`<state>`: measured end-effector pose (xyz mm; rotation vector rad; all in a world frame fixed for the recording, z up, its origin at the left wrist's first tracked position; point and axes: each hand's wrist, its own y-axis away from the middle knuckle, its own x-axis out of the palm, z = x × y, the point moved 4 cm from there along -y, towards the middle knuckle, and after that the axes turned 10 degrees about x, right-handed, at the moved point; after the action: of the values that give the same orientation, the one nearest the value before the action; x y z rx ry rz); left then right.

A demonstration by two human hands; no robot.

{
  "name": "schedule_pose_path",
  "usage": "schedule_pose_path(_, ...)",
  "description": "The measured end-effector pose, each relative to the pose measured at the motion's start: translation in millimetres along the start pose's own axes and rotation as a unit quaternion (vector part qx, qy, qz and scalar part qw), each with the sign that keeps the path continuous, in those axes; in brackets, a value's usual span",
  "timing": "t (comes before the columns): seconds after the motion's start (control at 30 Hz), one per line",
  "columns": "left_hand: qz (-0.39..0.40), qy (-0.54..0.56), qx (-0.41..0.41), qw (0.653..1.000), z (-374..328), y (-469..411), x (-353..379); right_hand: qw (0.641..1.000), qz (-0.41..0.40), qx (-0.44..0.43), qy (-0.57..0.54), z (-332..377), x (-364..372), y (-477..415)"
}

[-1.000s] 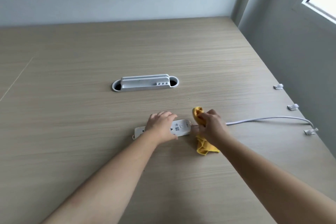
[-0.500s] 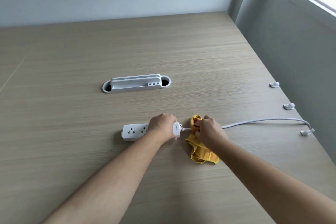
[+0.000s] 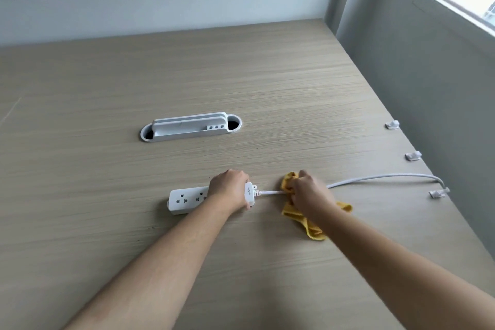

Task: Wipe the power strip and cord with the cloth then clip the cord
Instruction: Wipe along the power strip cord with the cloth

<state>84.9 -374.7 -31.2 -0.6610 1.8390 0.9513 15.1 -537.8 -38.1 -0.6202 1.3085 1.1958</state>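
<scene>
A white power strip (image 3: 187, 199) lies flat on the wooden desk, its sockets facing up. My left hand (image 3: 230, 189) presses down on its right end, gripping it. A white cord (image 3: 380, 177) leaves that end and runs right toward the desk's edge by the wall. My right hand (image 3: 310, 195) holds a yellow cloth (image 3: 308, 222) bunched around the cord, a short way from the strip. Part of the cloth trails on the desk under my wrist. Three white cord clips (image 3: 439, 192) (image 3: 413, 155) (image 3: 392, 124) sit along the right edge; the cord bends down beside the nearest one.
A white cable grommet with a raised insert (image 3: 190, 126) is set into the desk (image 3: 107, 222) behind the strip. A grey wall rises along the desk's right edge, and a pale wall along the back.
My right hand with the cloth has slid off the strip's end and rightward onto the cord. My left hand shifted to the strip's right end, uncovering the sockets.
</scene>
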Motion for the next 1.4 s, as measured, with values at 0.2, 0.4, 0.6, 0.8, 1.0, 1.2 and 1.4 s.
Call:
schedule_pose_path(0.2, 0.003, -0.012, -0.006, 1.000, 0.3, -0.8, -0.3, 0.999, 0.013, -0.049, -0.009, 44.0, 11.3, 6.7)
schedule_pose_path(0.4, 0.027, -0.018, -0.016, 0.999, -0.1, -2.2, -0.8, 0.996, -0.030, 0.083, 0.000, -80.9, -21.6, -4.8)
schedule_pose_path(0.6, 0.033, -0.032, -0.016, 0.999, -1.5, -3.3, -2.3, 0.999, 0.003, 0.031, -0.014, -20.1, -5.2, 4.2)
schedule_pose_path(0.8, 0.030, -0.031, -0.024, 0.999, -1.6, -3.7, -3.5, 0.999, 0.007, -0.035, -0.032, 45.7, 18.4, 5.1)
schedule_pose_path(1.0, 0.043, -0.028, -0.036, 0.998, -3.5, -3.0, -3.7, 0.996, -0.049, 0.068, -0.039, -67.3, -8.2, 5.6)
schedule_pose_path(1.2, 0.038, -0.040, -0.035, 0.998, -4.9, -2.2, -4.4, 0.991, -0.068, 0.111, -0.042, -81.3, -14.1, 3.9)
schedule_pose_path(1.4, 0.070, -0.054, -0.052, 0.995, -9.0, -4.2, -4.8, 0.999, -0.008, 0.001, -0.041, -8.1, 9.1, 8.6)
